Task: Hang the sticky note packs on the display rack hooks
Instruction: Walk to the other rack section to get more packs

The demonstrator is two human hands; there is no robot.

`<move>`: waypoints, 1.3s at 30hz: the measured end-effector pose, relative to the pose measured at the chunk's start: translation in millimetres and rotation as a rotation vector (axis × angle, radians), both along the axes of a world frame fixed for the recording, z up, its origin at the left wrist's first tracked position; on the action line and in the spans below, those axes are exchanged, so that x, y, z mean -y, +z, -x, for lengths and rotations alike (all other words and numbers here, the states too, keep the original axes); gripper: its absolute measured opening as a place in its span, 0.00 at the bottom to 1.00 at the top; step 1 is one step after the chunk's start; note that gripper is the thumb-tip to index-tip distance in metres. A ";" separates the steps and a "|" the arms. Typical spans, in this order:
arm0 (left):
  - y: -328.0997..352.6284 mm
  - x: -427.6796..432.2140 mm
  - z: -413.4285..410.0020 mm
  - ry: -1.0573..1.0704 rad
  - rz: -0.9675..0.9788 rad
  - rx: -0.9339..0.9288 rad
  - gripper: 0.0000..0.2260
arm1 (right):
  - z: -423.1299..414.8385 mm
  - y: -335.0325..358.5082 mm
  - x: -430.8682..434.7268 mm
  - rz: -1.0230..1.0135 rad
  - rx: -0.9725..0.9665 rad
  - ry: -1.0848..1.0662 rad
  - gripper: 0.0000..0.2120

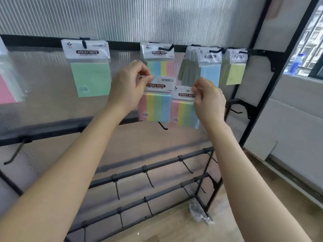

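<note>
A striped sticky note pack (154,100) is pinched at its header by the left hand (126,86), and a second striped pack (184,109) is gripped at its header corner by the right hand (208,100). Both are held in front of the display rack (52,41) (below its top rail), where a green pack (90,74), a blue pack (209,69) and a yellow pack (235,70) are already hung on hooks.

Black rack (157,167) and hooks throughout. Upper left, a mint green pack (90,77) is hung; a pink one (7,89) is seen at the far left edge. Centre packs (155,107) are striped pink, yellow, green, blue. Light blue (209,74) and yellow (235,74) packs are seen upper right.
</note>
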State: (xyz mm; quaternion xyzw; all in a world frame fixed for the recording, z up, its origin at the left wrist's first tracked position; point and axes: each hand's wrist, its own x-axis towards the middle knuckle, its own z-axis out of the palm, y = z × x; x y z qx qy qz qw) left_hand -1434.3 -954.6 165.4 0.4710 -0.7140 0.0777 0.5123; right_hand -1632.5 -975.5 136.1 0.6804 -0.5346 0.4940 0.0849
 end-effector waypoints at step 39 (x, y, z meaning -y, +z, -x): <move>61.7 80.4 45.5 0.514 -0.069 -0.109 0.05 | 51.5 12.2 87.5 -0.004 -0.118 0.364 0.06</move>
